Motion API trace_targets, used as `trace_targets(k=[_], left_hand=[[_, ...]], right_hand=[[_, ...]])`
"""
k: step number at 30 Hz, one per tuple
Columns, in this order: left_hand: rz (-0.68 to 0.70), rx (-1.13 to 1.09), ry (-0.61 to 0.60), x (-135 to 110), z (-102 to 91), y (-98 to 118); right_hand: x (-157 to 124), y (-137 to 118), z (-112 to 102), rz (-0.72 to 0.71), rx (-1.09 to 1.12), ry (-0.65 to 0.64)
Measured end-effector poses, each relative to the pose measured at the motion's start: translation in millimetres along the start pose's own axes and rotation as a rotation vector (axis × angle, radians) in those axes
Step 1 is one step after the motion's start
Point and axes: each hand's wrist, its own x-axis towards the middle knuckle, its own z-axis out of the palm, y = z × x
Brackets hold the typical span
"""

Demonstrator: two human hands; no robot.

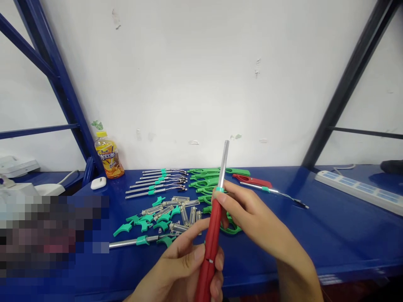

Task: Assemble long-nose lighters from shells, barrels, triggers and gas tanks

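A red long-nosed lighter [214, 235] with a bare metal tube and a teal collar is tilted upward in front of me. My left hand [185, 264] wraps its fingers and thumb round the lower red body. Around the collar at the top of the body, my right hand [255, 214] pinches with thumb and fingers. Beyond it lie several green lighter casings [204, 183], partly hidden by my hands. Teal triggers [122, 227] and clear fuel tanks [184, 216] are scattered to the left. Several metal tubes with wires [151, 193] lie in a row behind them.
A red casing [252, 181] and one wired tube [266, 189] lie at the right. A white power strip [359, 191] rests on the blue table [315, 243]. At the back left stand a drink bottle [110, 157] and a small white case [98, 183]. Blue uprights [59, 92] flank the wall.
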Motion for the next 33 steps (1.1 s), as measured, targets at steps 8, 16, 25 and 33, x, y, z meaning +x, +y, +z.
trace_targets(k=[8, 16, 25, 33], left_hand=[[0.093, 0.067, -0.014, -2, -1.1, -4], [0.053, 0.061, -0.005, -1, 0.8, -2], [0.014, 0.053, -0.036, -4, 7.7, 3], [-0.015, 0.105, -0.054, -5, 6.5, 7]], right_hand=[[-2, -3, 0, -0.013, 0.006, -0.01], [0, 0, 0, -0.024, 0.017, 0.006], [0, -2, -1, -0.031, 0.063, -0.005], [-1, -2, 0, -0.034, 0.059, 0.011]])
